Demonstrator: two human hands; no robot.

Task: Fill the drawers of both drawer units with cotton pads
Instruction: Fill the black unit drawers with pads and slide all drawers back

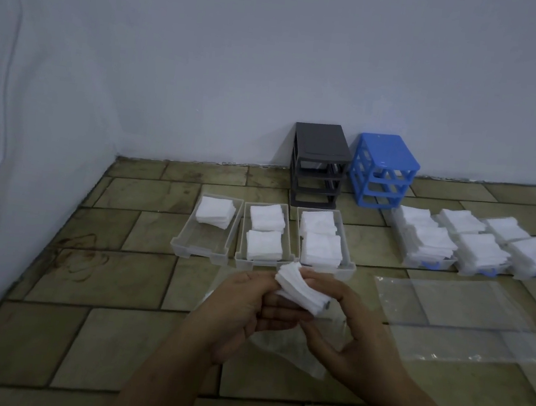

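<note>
Both hands hold one stack of white cotton pads (300,289) above the floor. My left hand (242,314) grips its left end and my right hand (345,330) grips its right end. Just beyond lie three clear drawers: the left drawer (202,248) has one pile at its far end, the middle drawer (243,230) and the right drawer (340,232) each hold two piles. A grey drawer frame (318,165) and a blue drawer frame (382,169) stand without drawers by the wall. Three more drawers (428,263) with blue handles, heaped with pads, lie at right.
Clear plastic bags (455,313) lie flat on the tiled floor to my right, and another crumpled bag (289,350) sits under my hands. White walls close off the back and left.
</note>
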